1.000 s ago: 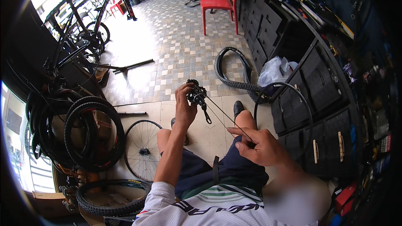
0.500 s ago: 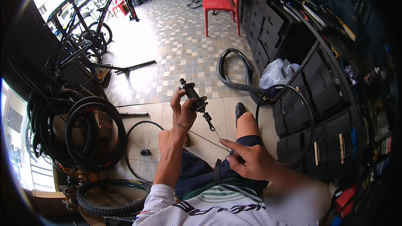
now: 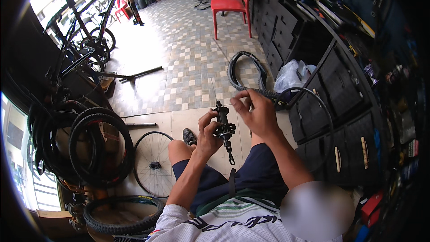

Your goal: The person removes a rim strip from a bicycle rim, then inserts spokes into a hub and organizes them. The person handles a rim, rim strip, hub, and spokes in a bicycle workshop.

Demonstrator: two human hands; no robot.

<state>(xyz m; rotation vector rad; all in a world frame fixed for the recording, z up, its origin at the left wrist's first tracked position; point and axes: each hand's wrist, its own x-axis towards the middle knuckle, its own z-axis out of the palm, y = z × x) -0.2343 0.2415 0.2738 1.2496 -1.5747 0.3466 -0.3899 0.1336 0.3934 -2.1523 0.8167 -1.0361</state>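
Note:
My left hand [image 3: 208,136] is closed around a black bicycle hub [image 3: 222,118], held nearly upright over the gap between my knees. A dark eyelet-ended piece [image 3: 231,156] hangs from the hub's lower end. Above the hub's top a thin spoke [image 3: 213,90] sticks up, faint against the floor. To the right of the hub, apart from it, is my right hand [image 3: 260,114], thumb and fingers pinched together. A very thin, blurred line, looking like a spoke, rises from this pinch.
A wheel rim with a hub [image 3: 155,166] and stacked tyres [image 3: 101,145] lie left. Another tyre [image 3: 233,71] and a bare rim [image 3: 330,121] are by the dark drawers [image 3: 345,152] on the right. Beyond stand a red chair [image 3: 229,4] and a bicycle frame [image 3: 76,36] on a stand.
The hub has come nearer and turned more upright in my left hand. My right hand has moved from below the hub up to its upper right side.

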